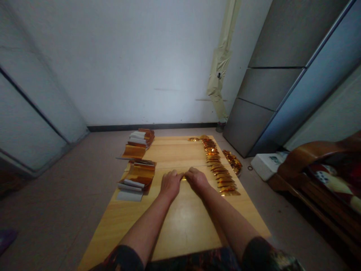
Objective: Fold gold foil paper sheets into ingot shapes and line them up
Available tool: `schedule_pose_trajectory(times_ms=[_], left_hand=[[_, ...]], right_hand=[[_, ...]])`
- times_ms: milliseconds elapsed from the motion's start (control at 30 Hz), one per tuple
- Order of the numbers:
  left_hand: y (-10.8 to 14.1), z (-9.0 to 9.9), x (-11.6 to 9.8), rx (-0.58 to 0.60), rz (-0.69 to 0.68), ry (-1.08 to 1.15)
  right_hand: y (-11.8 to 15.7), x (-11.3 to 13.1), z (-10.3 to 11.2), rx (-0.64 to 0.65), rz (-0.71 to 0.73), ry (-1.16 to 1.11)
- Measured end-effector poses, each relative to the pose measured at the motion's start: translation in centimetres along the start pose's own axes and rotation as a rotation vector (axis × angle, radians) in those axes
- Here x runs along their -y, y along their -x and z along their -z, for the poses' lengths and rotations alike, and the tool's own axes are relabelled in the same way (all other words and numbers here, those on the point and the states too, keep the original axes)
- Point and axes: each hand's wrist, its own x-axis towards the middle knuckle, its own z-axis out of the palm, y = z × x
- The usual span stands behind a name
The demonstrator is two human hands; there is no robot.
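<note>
- Left hand (170,184), right hand (197,180): palms down, fingertips almost meeting at small gold foil piece (183,178), mid-surface (180,154). Pinching: cannot tell.
- Row of foil strips (221,169) along surface's right side; foil pile (232,162) at its right edge.
- Foil-and-white-sheet stacks (137,177) overhang left edge.
- Risk: a bump could tip stacks off; finger pressure could crease foil.

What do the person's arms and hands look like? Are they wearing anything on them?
The left hand and right hand are bare, without gloves, and so are the forearms. The left sleeve and right sleeve are dark, with a mottled print showing lighter flecks.
</note>
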Motion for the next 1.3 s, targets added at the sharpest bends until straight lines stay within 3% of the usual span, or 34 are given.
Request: schedule_pose_trajectory(times_ms=[400,567,967,1300], left_hand=[[0.2,0.3,0.3,0.016,-0.013,0.091],[0.2,0.0,0.7,0.003,-0.011,0.128],[0.1,-0.5,0.9,-0.025,-0.001,0.1],[-0.1,-0.5,0.8,-0.021,0.016,0.077]], right_hand=[[2.4,-1.1,-0.3,-0.078,0.103,-0.053],[2.7,-0.1,0.3,-0.098,-0.005,-0.124],[1.6,1.5,0.4,-0.032,-0.177,-0.055],[1.0,2.3,-0.9,-0.102,-0.354,-0.149]])
